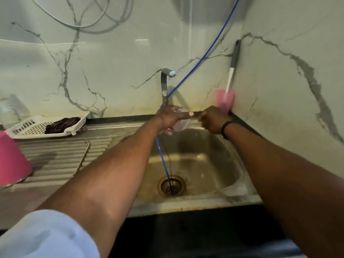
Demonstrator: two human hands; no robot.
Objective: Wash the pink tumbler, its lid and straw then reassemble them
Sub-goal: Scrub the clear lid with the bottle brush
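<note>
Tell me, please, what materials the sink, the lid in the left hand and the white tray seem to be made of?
Sink: likely stainless steel, dull grey sheen with reflections. Lid: apparently clear plastic, see-through. White tray: probably moulded plastic, matte, with slotted holes.

No text, label or number is legible anywhere.

One pink tumbler (13,161), one clear lid (181,125), one white tray (46,125), one tap (164,84), one sink (197,164), two hands
</note>
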